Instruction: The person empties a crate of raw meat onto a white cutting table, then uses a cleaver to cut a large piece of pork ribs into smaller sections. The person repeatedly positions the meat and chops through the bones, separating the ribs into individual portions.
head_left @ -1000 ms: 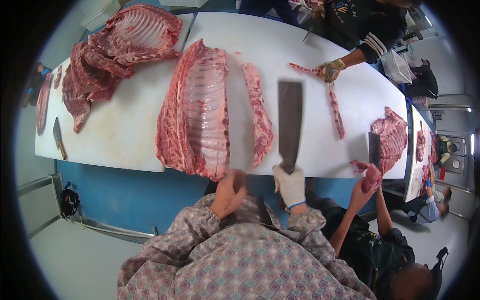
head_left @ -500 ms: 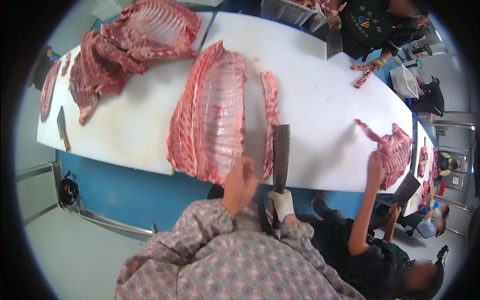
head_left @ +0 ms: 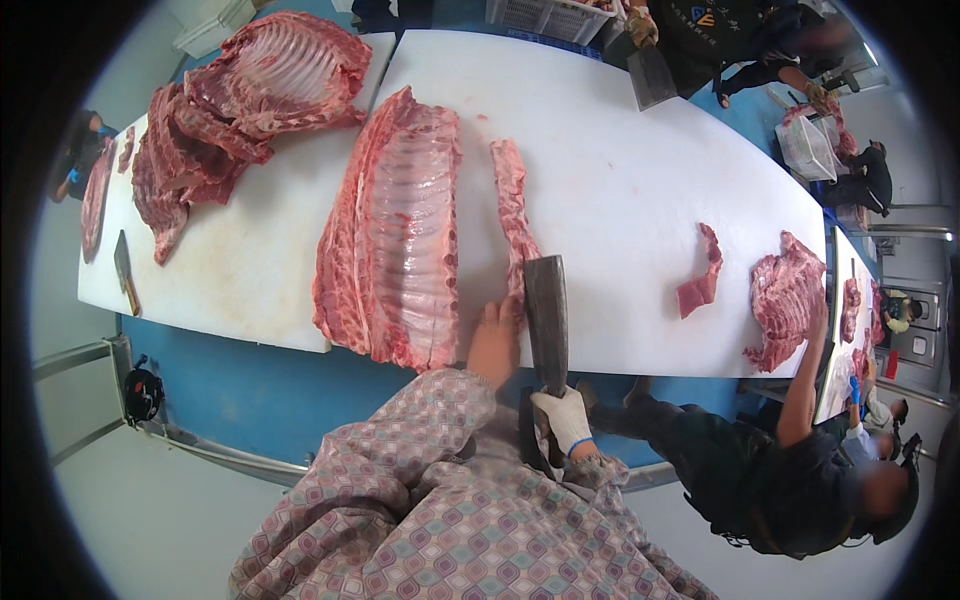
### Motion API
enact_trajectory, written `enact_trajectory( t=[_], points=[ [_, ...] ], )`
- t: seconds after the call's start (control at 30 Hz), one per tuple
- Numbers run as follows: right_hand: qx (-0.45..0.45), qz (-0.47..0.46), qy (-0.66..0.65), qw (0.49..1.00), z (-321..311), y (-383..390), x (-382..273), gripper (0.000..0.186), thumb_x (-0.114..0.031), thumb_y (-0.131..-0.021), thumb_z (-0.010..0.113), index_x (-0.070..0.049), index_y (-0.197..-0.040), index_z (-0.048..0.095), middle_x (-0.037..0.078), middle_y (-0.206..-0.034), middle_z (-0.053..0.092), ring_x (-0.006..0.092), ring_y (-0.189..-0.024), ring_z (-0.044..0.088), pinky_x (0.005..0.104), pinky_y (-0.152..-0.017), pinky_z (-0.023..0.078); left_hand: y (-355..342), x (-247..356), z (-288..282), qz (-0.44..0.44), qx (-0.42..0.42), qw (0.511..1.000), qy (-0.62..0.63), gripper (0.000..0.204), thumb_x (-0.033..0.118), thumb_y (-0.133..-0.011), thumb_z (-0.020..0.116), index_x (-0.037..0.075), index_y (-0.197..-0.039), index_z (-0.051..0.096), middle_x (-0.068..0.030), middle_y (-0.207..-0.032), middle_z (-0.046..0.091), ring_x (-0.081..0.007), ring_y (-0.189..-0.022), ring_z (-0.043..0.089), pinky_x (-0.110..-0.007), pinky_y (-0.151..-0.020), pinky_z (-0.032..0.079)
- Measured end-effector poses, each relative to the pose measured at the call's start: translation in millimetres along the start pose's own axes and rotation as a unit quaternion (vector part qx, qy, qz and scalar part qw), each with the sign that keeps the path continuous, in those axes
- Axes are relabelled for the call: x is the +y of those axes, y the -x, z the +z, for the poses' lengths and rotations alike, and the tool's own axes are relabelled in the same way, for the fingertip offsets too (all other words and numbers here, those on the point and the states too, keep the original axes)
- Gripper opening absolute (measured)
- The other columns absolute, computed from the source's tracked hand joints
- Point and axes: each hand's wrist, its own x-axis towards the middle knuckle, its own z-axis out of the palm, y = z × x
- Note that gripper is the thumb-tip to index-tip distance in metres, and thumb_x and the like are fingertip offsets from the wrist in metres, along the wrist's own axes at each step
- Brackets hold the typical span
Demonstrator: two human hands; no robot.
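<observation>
- White cutting table (head_left: pixel 620 180) carries two big rib slabs: one rack of ribs (head_left: pixel 395 230) just left of your fingers, and a second, ragged rib slab (head_left: pixel 240 100) well beyond it to the left.
- One long meat strip (head_left: pixel 514 215) runs away from your fingertips; its near end lies between your two hands.
- Two cleavers show near you: the one you hold, and a spare cleaver (head_left: pixel 123 270) lying well off to the left.
- Your left hand (head_left: pixel 495 340) is bare, fingers stretched flat and close together, pressing on the near end of the strip, beside the rack's lower corner.
- Your right hand (head_left: pixel 562 420), in one white glove, is wrapped tight round the handle of the cleaver (head_left: pixel 546 320); the blade points away from you, touching the strip just right of your left fingers.
- Right of your blade, one small meat piece (head_left: pixel 700 280) lies apart; farther still, a co-worker's arm (head_left: pixel 805 370) reaches another rib slab (head_left: pixel 785 300).
</observation>
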Motion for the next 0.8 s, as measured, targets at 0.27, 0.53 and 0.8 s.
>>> enact_trajectory(
  t=[0.27,0.53,0.8],
  points=[
    [0.036,-0.027,0.076,0.996,-57.3,26.8,-1.8,0.021,-0.018,-0.093,0.079,0.000,-0.087,0.069,0.002,-0.070,0.066,0.0116,-0.058,0.060,0.0325,-0.054,0.048,14.0,-16.8,-16.7,0.027,-0.012,0.999,0.032,0.053,-0.003,-0.095,0.059,-0.007,-0.146,0.048,-0.0337,-0.123,0.062,-0.0553,-0.112,0.062,-0.059,-0.096,0.053],
    [0.025,-0.221,0.028,0.975,-17.1,42.3,-160.8,0.022,-0.017,-0.096,0.079,-0.001,-0.088,0.066,0.000,-0.066,0.060,0.0096,-0.051,0.056,0.0303,-0.045,0.044,44.5,-11.1,-13.9,-0.044,0.000,0.998,0.045,0.030,-0.001,-0.101,0.063,-0.003,-0.129,0.054,-0.0284,-0.121,0.062,-0.0516,-0.108,0.064,-0.056,-0.092,0.053],
    [0.029,-0.524,-0.127,0.841,17.8,24.6,-249.8,0.006,-0.007,-0.102,0.072,-0.003,-0.103,0.068,0.003,-0.073,0.064,0.0137,-0.059,0.058,0.0314,-0.055,0.045,47.7,0.3,-13.0,-0.069,0.033,0.990,0.118,0.020,0.004,-0.106,0.060,0.001,-0.126,0.056,-0.0247,-0.114,0.064,-0.0456,-0.105,0.068,-0.052,-0.088,0.055]
  ],
)
